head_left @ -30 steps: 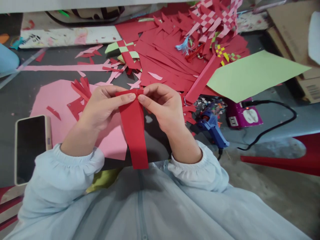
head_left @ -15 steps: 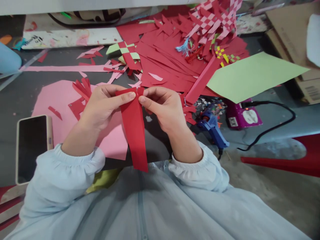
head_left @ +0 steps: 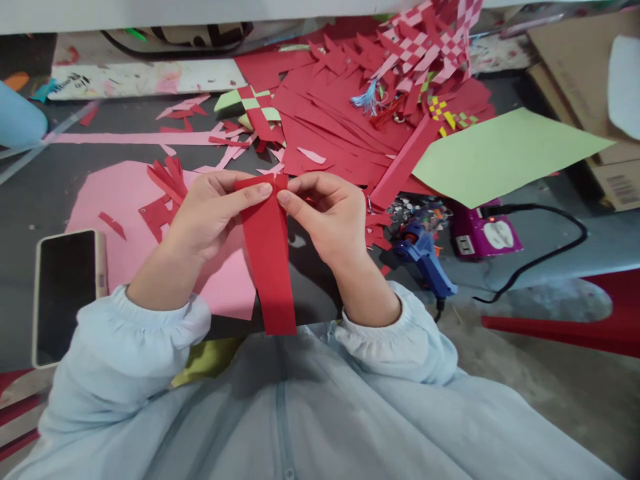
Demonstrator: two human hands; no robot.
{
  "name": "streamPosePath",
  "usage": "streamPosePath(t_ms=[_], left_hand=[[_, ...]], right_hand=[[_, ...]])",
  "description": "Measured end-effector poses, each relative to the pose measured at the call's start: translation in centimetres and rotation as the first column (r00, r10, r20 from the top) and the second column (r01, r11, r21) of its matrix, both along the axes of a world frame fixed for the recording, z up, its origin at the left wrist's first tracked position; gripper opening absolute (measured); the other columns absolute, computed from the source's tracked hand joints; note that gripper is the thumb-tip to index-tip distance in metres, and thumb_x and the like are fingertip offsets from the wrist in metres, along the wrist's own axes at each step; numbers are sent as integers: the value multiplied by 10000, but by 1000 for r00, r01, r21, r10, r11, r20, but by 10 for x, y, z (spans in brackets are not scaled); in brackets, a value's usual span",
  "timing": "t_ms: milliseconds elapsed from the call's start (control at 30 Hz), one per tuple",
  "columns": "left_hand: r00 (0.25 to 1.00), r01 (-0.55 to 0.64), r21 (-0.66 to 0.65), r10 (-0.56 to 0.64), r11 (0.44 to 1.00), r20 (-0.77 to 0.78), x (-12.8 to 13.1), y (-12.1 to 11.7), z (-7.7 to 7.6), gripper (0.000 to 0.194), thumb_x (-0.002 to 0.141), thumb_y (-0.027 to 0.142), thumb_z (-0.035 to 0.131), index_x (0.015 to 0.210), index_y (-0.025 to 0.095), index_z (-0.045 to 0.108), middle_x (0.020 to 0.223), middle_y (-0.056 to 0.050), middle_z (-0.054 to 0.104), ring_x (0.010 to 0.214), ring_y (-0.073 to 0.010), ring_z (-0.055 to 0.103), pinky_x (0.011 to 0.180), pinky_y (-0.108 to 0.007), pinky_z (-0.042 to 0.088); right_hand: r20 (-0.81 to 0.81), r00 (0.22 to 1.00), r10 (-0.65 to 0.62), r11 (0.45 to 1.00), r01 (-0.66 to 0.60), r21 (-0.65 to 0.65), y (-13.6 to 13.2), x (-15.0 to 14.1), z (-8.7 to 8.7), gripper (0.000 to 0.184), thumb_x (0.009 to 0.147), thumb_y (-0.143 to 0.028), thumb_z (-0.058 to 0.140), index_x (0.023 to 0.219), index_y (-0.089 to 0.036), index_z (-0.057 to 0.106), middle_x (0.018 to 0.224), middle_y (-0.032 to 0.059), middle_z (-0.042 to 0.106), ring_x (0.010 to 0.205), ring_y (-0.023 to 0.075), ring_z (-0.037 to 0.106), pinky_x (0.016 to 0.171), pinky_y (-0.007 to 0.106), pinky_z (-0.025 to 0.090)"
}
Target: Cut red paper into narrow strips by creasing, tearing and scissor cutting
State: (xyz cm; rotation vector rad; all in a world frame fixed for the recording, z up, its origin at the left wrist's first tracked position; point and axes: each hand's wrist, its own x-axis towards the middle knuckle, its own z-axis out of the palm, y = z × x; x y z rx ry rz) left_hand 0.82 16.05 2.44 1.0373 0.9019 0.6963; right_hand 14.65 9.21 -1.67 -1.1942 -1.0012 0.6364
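A folded red paper strip (head_left: 273, 273) hangs down from both hands over the table's front edge. My left hand (head_left: 215, 207) pinches its upper end, the thumb lying flat on the paper near the top. From the other side my right hand (head_left: 327, 210) pinches the same upper end between thumb and fingers. The two thumb tips are close together there, and the fingers behind the paper are partly hidden. Beneath my left hand lies a pink paper sheet (head_left: 113, 193), with cut red paper pieces (head_left: 160, 217) on it.
A phone (head_left: 67, 297) lies at the left. Right of my hands are a blue glue gun (head_left: 425, 260), a purple box (head_left: 485, 230) with a black cable, and a green paper sheet (head_left: 510, 157). Red sheets (head_left: 325, 127) and woven paper pieces (head_left: 410, 50) are piled behind.
The lower end of the red strip has swung up slightly and faces me more squarely. Both hands keep their pinch at its top, nearly unmoved.
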Motion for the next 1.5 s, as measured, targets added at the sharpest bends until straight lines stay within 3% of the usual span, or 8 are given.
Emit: streamPosePath(t_ms=[267, 500, 633, 833, 967, 1167, 1500], left_hand=[[999, 13, 12, -13, 1000, 29, -2, 3, -4, 106, 694, 180, 828, 660, 162, 729, 662, -1, 709, 675, -164, 721, 682, -282, 609], [999, -26, 75, 24, 997, 28, -3, 5, -6, 114, 682, 179, 837, 663, 176, 724, 644, 18, 694, 650, -155, 706, 652, -277, 596], [1000, 22, 76, -21, 997, -8, -5, 8, -7, 135, 659, 199, 861, 668, 163, 731, 642, 9, 696, 662, -155, 709, 659, -266, 589], [992, 126, 60, -126, 990, -3, -7, 11, -8, 135, 640, 223, 871, 693, 151, 769, 650, 1, 706, 644, -135, 699, 655, -240, 580], [996, 84, 49, -84, 995, -2, -5, 6, -6, 68, 681, 166, 832, 724, 152, 782, 682, -4, 727, 642, -129, 699, 647, -233, 580], [998, 42, 20, -43, 999, 56, 0, 0, -4, 51, 682, 155, 823, 694, 156, 773, 573, 19, 674, 657, -156, 710, 674, -261, 604], [1000, -6, 17, 5, 1000, 19, 2, -2, -7, 110, 665, 228, 850, 721, 177, 771, 715, -16, 752, 692, -180, 724, 675, -291, 618]], right_hand=[[-7, 1000, -11, 1000, 11, -29, -1, 0, 3, 299, 726, -490, 810, 758, -214, 700, 742, -25, 696, 640, 97, 616, 608, 249, 528], [-226, 966, 126, 975, -162, -151, 2, 2, 5, 393, 621, -535, 862, 762, -206, 699, 665, -35, 639, 634, 105, 611, 621, 259, 552], [-299, 941, 159, 963, -214, -163, 3, 2, 8, 418, 580, -552, 875, 719, -208, 682, 641, -41, 616, 650, 110, 621, 621, 256, 555], [-351, 924, 151, 963, -217, -157, 4, 2, 9, 400, 562, -507, 895, 694, -198, 679, 602, -56, 595, 605, 90, 596, 621, 241, 550], [-373, 917, 144, 966, -212, -148, 4, 2, 10, 404, 548, -500, 903, 680, -194, 675, 578, -64, 576, 577, 79, 571, 620, 239, 543], [-350, 931, 105, 974, -168, -154, 3, 1, 9, 391, 569, -499, 891, 691, -193, 681, 580, -63, 575, 566, 71, 540, 583, 228, 507], [-295, 953, 73, 975, -130, -179, 2, 1, 8, 427, 579, -557, 878, 712, -209, 668, 626, -44, 609, 598, 96, 567, 611, 254, 532]])
